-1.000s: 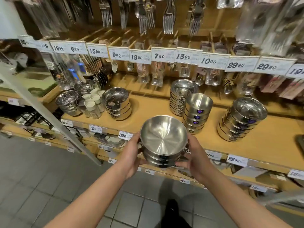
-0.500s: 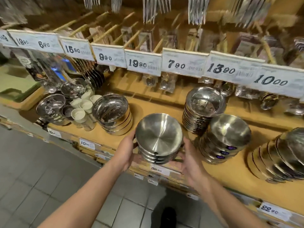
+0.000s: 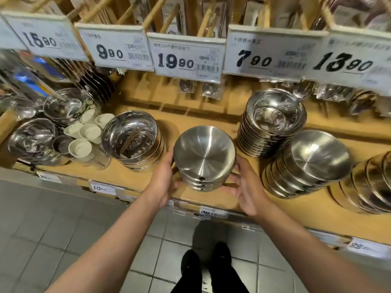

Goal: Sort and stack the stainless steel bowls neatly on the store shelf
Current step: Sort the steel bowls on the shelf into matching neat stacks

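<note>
Small brushed bowl stack (image 3: pixel 204 159) now lowered from mid-air onto shelf (image 3: pixel 211 121), between shiny stack (image 3: pixel 132 142) and tall stack (image 3: pixel 273 121). My left hand (image 3: pixel 163 180) and right hand (image 3: pixel 247 187) still cup its sides. Release likely next.

The left hand (image 3: pixel 164 182) and right hand (image 3: pixel 246 188) cover the sides of the small bowl stack (image 3: pixel 204 157), so how many bowls it has is hard to count. The far right bowl stack (image 3: pixel 372 182) is cut off by the picture's edge. The price tags (image 3: pixel 187 57) are blurry, and their small print cannot be read. The packets (image 3: pixel 198 89) hanging behind the tags are half hidden
</note>
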